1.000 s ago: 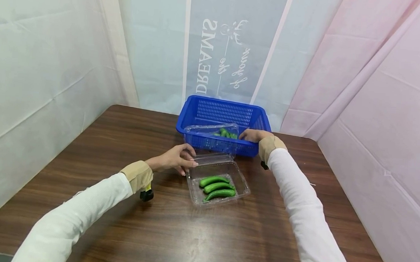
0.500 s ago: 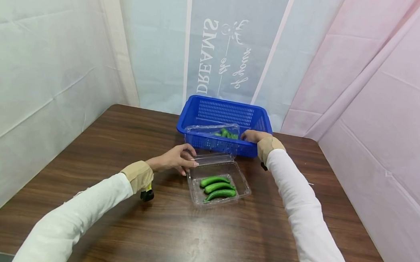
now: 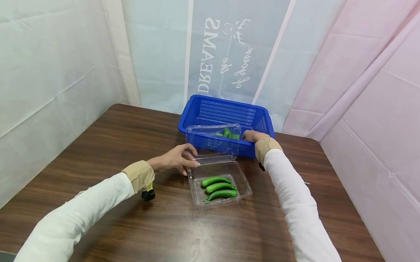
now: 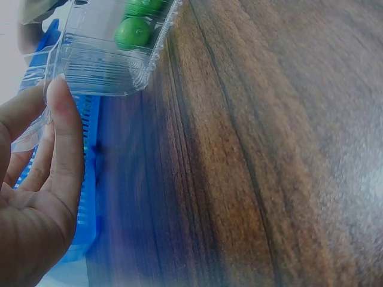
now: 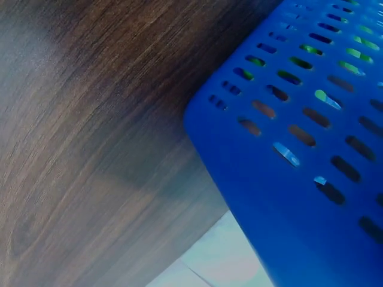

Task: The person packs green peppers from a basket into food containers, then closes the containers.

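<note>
An open clear plastic clamshell container (image 3: 244,185) lies on the table, its lid raised against the blue basket (image 3: 191,106). Three slim, curved green vegetables (image 3: 221,186), like small cucumbers, lie side by side in its tray. My left hand (image 3: 173,159) pinches the container at its left hinge corner; in the left wrist view the thumb (image 4: 64,113) presses the plastic edge. My right hand (image 3: 254,136) reaches over the basket's front rim, its fingertips hidden inside. Beside it, more green vegetables (image 3: 227,133) show through the clear lid. The right wrist view shows only the basket's slotted wall (image 5: 239,161), hiding this hand.
The basket stands at the far side of the brown wooden table (image 3: 135,230), near the hanging backdrop cloth (image 3: 157,43). Cloth walls close in on both sides. A small white scrap (image 3: 306,183) lies right of my right forearm.
My right forearm and wrist have shifted slightly left, while the right hand stays in the basket. The left hand keeps its hold on the container. The view has moved very slightly.
</note>
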Demonstrator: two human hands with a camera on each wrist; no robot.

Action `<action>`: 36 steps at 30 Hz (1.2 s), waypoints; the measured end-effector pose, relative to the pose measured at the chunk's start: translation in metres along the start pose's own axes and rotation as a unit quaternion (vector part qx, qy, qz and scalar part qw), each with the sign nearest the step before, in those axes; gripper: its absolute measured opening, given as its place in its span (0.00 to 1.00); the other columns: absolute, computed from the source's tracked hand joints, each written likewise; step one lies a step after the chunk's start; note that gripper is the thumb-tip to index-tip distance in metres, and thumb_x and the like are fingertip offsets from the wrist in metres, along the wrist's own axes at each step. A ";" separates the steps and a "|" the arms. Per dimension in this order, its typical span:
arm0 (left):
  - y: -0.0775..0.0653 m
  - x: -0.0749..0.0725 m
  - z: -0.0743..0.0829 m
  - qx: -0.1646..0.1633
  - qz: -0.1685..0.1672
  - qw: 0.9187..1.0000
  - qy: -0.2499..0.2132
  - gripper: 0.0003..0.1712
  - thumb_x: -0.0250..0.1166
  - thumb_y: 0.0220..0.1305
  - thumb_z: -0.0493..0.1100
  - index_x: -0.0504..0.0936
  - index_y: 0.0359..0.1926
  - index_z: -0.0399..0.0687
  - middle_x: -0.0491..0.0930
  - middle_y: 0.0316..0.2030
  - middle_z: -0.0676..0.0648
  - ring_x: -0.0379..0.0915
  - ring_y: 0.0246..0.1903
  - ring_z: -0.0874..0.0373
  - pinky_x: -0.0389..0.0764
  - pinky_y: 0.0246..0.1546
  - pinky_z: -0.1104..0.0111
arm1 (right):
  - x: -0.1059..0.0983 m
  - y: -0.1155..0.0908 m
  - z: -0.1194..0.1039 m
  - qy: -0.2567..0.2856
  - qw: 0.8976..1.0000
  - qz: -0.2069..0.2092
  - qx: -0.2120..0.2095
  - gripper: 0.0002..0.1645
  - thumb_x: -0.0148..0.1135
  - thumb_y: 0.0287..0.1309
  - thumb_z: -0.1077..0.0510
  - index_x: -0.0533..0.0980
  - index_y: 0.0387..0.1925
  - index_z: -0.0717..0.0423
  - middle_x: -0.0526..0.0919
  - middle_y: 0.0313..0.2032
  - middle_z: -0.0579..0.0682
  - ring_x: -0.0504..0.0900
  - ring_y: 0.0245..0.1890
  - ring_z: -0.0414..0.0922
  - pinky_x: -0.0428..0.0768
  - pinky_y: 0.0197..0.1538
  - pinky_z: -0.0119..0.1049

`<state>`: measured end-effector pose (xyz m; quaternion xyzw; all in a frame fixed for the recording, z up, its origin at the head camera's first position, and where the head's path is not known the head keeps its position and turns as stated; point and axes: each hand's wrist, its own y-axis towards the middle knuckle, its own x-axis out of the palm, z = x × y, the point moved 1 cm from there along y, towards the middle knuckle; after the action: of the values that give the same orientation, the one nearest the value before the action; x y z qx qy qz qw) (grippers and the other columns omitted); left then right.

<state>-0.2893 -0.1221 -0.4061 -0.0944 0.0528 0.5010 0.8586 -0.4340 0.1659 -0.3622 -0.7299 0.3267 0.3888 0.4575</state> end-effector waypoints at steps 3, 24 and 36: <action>0.000 0.000 0.000 -0.001 -0.001 1.000 -0.003 0.27 0.66 0.52 0.40 0.63 0.50 0.40 0.75 0.37 0.36 0.75 0.24 0.49 0.77 0.27 0.48 | -0.001 -0.003 -0.005 -0.023 1.000 0.002 0.001 0.20 0.41 0.62 0.63 0.67 0.55 0.61 0.65 0.57 0.62 0.63 0.56 0.57 0.68 0.53 0.49; -0.001 -0.004 0.000 -0.001 -0.017 1.000 0.003 0.27 0.64 0.54 0.41 0.62 0.51 0.39 0.74 0.40 0.31 0.75 0.27 0.44 0.76 0.30 0.46 | -0.020 -0.008 -0.008 -0.187 0.969 0.161 -0.008 0.17 0.56 0.54 0.45 0.74 0.25 0.56 0.76 0.24 0.52 0.74 0.25 0.48 0.73 0.26 0.44; 0.000 -0.002 -0.001 0.004 -0.013 1.000 0.010 0.25 0.65 0.53 0.42 0.63 0.49 0.42 0.74 0.40 0.31 0.75 0.26 0.46 0.78 0.29 0.48 | -0.017 -0.029 -0.007 -0.174 0.956 0.229 -0.064 0.16 0.55 0.54 0.48 0.69 0.18 0.52 0.70 0.15 0.47 0.69 0.17 0.45 0.66 0.19 0.37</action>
<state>-0.2900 -0.1238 -0.4070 -0.0963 0.0622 0.4886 0.8649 -0.4159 0.1718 -0.3336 -0.5848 0.3746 0.6239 0.3583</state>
